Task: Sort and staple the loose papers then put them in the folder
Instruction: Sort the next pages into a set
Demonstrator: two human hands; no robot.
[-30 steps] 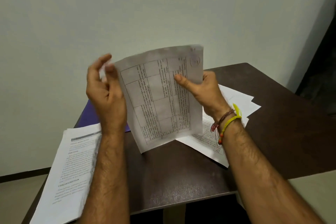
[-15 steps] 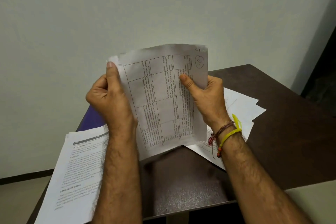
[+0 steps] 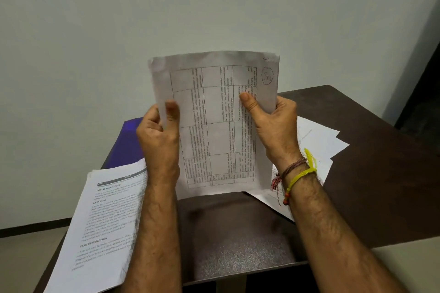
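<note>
Dark table (image 3: 238,245); both hands hold sheet (image 3: 219,126) upright, print seemingly sideways

Office: dark desk (image 3: 238,252), printed papers (image 3: 104,216), folder (image 3: 127,143).

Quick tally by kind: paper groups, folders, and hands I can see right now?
Paper groups: 3 (held sheets, left stack, right pile)
Folders: 1 (purple folder)
Hands: 2 (left hand, right hand)
Total: 6

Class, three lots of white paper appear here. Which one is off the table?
The white table-printed sheet marked "S-1", held upright by the left hand and right hand. The printed text stack and the loose white sheets lie on the dark table.
</note>
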